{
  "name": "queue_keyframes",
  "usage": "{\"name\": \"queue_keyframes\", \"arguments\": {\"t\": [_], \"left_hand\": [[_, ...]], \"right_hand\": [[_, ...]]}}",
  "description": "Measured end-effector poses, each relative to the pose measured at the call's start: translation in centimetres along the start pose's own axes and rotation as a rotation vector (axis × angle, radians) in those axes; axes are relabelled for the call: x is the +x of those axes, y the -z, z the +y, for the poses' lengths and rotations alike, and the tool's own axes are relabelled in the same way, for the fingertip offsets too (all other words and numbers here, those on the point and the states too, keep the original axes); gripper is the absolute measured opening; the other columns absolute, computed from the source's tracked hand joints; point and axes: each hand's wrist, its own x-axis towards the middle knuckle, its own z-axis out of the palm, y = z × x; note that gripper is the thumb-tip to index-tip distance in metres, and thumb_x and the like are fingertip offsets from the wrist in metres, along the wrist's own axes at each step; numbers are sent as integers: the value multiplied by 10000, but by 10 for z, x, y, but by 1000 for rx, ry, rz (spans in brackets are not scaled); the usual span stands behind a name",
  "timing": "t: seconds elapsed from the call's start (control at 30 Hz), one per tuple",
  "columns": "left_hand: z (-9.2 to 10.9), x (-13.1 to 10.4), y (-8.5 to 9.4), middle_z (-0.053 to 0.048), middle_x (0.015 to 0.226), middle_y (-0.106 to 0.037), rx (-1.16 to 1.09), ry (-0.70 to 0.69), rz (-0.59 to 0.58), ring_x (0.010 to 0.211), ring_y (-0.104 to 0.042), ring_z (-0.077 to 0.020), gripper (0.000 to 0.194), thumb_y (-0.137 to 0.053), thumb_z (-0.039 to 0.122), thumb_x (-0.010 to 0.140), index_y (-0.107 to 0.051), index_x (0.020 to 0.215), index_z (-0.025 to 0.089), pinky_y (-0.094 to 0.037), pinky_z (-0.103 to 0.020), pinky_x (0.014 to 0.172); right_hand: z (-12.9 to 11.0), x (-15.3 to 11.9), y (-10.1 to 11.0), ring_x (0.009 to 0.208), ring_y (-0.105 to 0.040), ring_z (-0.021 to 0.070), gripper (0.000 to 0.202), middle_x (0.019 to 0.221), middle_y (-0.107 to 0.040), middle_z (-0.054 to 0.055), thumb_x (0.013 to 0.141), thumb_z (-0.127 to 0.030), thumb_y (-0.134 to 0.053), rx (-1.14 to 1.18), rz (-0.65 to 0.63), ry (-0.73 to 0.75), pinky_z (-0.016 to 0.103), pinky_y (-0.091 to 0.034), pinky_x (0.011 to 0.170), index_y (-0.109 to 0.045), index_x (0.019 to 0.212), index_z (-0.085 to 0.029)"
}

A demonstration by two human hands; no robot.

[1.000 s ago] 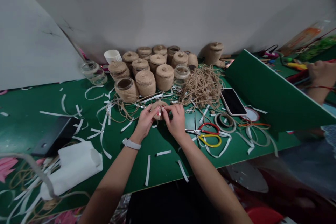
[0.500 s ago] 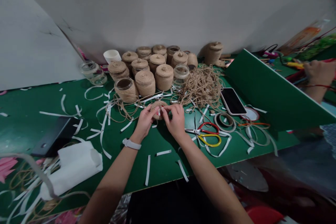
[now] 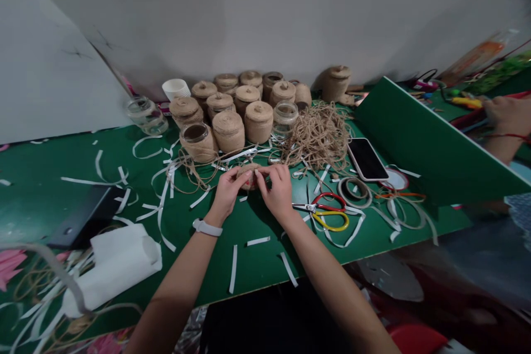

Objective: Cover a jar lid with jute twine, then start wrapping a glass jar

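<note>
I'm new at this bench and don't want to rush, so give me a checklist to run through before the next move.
1. Round brown twine-covered piece held by both left hand and right hand: ok.
2. Work at the fingertips visible: cannot tell; fingers hide much of it.
3. Metal scissors with red and yellow handles lying beside the right forearm: ok.
4. Loose brown twine heap untangled: not ok.
5. Green tabletop free of narrow white strips: not ok; many lie scattered.
</note>
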Motion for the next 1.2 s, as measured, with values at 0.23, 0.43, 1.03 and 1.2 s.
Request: {"name": "queue_keyframes", "arguments": {"t": [0.23, 0.43, 1.03, 1.2], "left_hand": [[2, -1, -1, -32, 809, -735, -3, -45, 78, 754, -652, -158, 228, -812, 305, 671, -755, 829, 151, -516, -250, 711], [10, 0, -4, -48, 813, -747, -94, 2, 139, 712, -680, -169, 292, -829, 320, 627, -730, 835, 140, -539, -275, 687], [10, -2, -6, -31, 825, -736, -118, 62, 67, 702, -678, -137, 315, -820, 311, 655, -645, 868, 159, -529, -231, 646], [10, -3, -7, -20, 802, -733, -101, 50, 55, 677, -673, -133, 302, -823, 305, 642, -626, 826, 169, -521, -224, 628]], "right_hand": [[-1, 0, 3, 901, -549, 213, 141, 932, -672, 69, 939, -274, -539, 26, -31, -5, 379, -457, 822, -635, 1024, -215], [3, 0, 3, 906, -556, 216, 137, 915, -674, 68, 942, -286, -534, -38, -25, -37, 389, -440, 824, -649, 970, -218], [-1, 1, 4, 865, -545, 214, 90, 868, -668, 57, 930, -261, -535, 1, -20, -24, 375, -430, 788, -599, 887, -215], [-2, 2, 5, 833, -541, 210, 112, 839, -657, 50, 929, -281, -536, -1, -30, -45, 374, -421, 775, -590, 851, -221]]}}
